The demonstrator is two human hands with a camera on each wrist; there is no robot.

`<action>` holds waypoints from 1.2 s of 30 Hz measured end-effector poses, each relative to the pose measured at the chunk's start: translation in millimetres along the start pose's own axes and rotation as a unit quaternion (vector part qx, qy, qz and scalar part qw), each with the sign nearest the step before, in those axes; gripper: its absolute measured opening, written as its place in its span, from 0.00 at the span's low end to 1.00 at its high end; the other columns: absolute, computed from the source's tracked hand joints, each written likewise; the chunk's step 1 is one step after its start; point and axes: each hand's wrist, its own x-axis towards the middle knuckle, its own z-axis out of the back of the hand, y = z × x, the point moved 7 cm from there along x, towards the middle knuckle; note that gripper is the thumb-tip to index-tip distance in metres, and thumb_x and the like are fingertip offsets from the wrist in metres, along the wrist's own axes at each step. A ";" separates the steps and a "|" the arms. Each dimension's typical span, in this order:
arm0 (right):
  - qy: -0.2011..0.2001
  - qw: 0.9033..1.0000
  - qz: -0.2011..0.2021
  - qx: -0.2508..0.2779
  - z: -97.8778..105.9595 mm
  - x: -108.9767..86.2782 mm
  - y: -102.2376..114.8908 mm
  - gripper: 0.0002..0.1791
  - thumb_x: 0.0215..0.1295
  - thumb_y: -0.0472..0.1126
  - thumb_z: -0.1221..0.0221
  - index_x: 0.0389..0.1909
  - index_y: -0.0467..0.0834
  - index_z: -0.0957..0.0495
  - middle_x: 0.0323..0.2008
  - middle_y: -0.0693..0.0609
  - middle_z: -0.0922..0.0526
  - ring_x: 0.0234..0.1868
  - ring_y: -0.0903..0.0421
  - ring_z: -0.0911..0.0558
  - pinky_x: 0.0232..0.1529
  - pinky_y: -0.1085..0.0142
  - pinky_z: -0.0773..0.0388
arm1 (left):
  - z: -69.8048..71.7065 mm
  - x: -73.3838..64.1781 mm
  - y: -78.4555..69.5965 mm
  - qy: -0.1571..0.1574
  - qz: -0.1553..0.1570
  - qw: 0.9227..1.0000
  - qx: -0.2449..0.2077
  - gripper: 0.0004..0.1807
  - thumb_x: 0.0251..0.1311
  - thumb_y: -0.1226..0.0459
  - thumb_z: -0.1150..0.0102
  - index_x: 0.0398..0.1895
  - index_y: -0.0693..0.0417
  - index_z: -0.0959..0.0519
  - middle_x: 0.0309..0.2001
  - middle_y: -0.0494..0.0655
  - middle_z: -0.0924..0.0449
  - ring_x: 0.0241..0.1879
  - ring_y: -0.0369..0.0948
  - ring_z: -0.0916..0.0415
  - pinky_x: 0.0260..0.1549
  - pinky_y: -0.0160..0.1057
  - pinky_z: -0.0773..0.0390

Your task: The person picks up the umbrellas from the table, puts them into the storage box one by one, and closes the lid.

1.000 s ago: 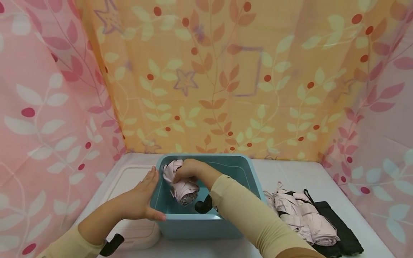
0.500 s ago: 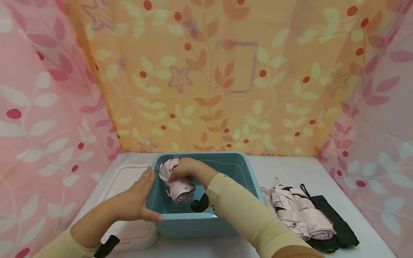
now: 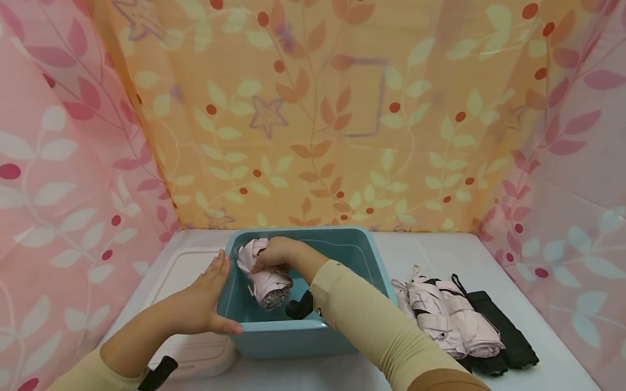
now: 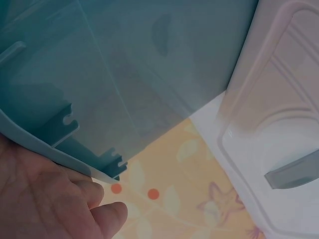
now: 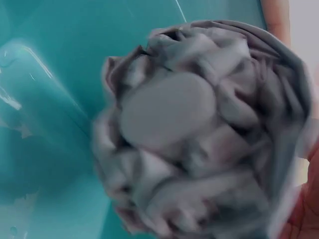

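My right hand [image 3: 280,254] reaches into a teal plastic bin [image 3: 293,343] and grips a folded pale pink umbrella [image 3: 270,282]. The umbrella lies tilted along the bin's left inner wall. Its gathered end fills the right wrist view, where the umbrella's oval handle end [image 5: 169,110] is blurred. My left hand [image 3: 198,304] rests against the bin's left side, fingers straight and thumb at the front corner. The left wrist view shows that hand [image 4: 55,199] against the rim, outside the bin's wall [image 4: 144,55].
Right of the bin lie folded pale pink umbrellas [image 3: 471,328] and a black one [image 3: 508,331] on the white table [image 3: 415,250]. A white lid [image 3: 191,271] lies to the left, partly under the left arm. Patterned curtains [image 3: 313,108] enclose the back and sides.
The whole view has shifted slightly, so everything sits a little further left and up. The right hand keeps its grip on the umbrella, and the left hand stays on the bin.
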 end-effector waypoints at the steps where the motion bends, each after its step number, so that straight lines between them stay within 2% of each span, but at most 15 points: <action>1: 0.007 1.000 -0.002 0.000 -0.5 -0.2 -0.1 0.23 0.54 0.50 0.37 0.39 0.34 0.25 0.27 0.47 0.24 0.22 0.54 0.23 0.23 0.64 0.25 | 0.3 -0.1 0.0 0.000 -0.001 1.000 0.002 0.75 0.30 0.28 0.41 0.69 0.70 0.65 0.70 0.64 0.76 0.69 0.58 0.72 0.59 0.64 0.57; 5: 0.039 0.999 -0.017 -0.007 -0.7 -0.9 -2.0 0.35 0.58 0.61 0.45 0.53 0.33 0.28 0.30 0.40 0.19 0.29 0.48 0.18 0.31 0.58 0.20 | 0.7 -0.4 0.6 0.003 -0.001 1.000 0.002 0.74 0.31 0.29 0.41 0.69 0.70 0.65 0.70 0.64 0.77 0.69 0.58 0.72 0.59 0.64 0.57; 8: 0.051 0.998 -0.028 -0.007 3.2 -1.2 -3.9 0.45 0.58 0.69 0.52 0.59 0.33 0.33 0.38 0.34 0.20 0.37 0.44 0.18 0.37 0.56 0.21 | 0.2 0.1 0.2 0.002 -0.005 1.000 0.002 0.74 0.31 0.29 0.42 0.68 0.70 0.65 0.70 0.64 0.77 0.69 0.58 0.73 0.59 0.64 0.56; 12: 0.056 0.998 -0.032 0.014 9.3 -1.0 -6.4 0.51 0.54 0.75 0.57 0.59 0.32 0.33 0.48 0.33 0.24 0.46 0.41 0.21 0.42 0.53 0.23 | -0.3 1.0 -0.9 -0.007 -0.011 1.000 0.007 0.74 0.30 0.28 0.42 0.68 0.71 0.64 0.70 0.65 0.74 0.69 0.58 0.72 0.59 0.64 0.55; 15: 0.065 0.997 -0.033 0.028 10.9 -0.8 -7.5 0.54 0.52 0.77 0.59 0.59 0.32 0.34 0.50 0.32 0.26 0.48 0.39 0.23 0.45 0.52 0.24 | 0.0 0.8 -1.6 -0.008 -0.010 1.000 0.005 0.74 0.30 0.29 0.41 0.68 0.71 0.64 0.70 0.65 0.74 0.69 0.58 0.72 0.60 0.64 0.55; 25: 0.072 0.996 -0.036 0.044 11.7 -2.4 -5.3 0.56 0.52 0.78 0.61 0.60 0.30 0.35 0.51 0.30 0.26 0.51 0.38 0.24 0.48 0.50 0.26 | 2.1 -0.1 -4.2 -0.006 -0.008 1.000 -0.003 0.74 0.30 0.30 0.40 0.68 0.71 0.64 0.70 0.65 0.76 0.69 0.57 0.73 0.59 0.65 0.57; 32: 0.069 0.997 -0.014 0.029 15.9 -7.3 0.2 0.55 0.53 0.78 0.64 0.59 0.31 0.34 0.51 0.32 0.26 0.51 0.39 0.24 0.48 0.51 0.25 | 2.0 -1.0 -4.7 -0.005 -0.004 1.000 -0.010 0.74 0.30 0.30 0.39 0.68 0.71 0.65 0.70 0.63 0.77 0.69 0.57 0.74 0.59 0.65 0.57; 36: 0.052 0.999 0.003 0.004 21.4 -12.8 3.9 0.54 0.54 0.78 0.64 0.59 0.33 0.32 0.50 0.36 0.23 0.48 0.42 0.22 0.46 0.52 0.24 | 3.6 -1.3 -5.1 -0.003 -0.004 1.000 -0.014 0.74 0.31 0.31 0.38 0.68 0.71 0.65 0.70 0.64 0.76 0.69 0.58 0.73 0.59 0.65 0.58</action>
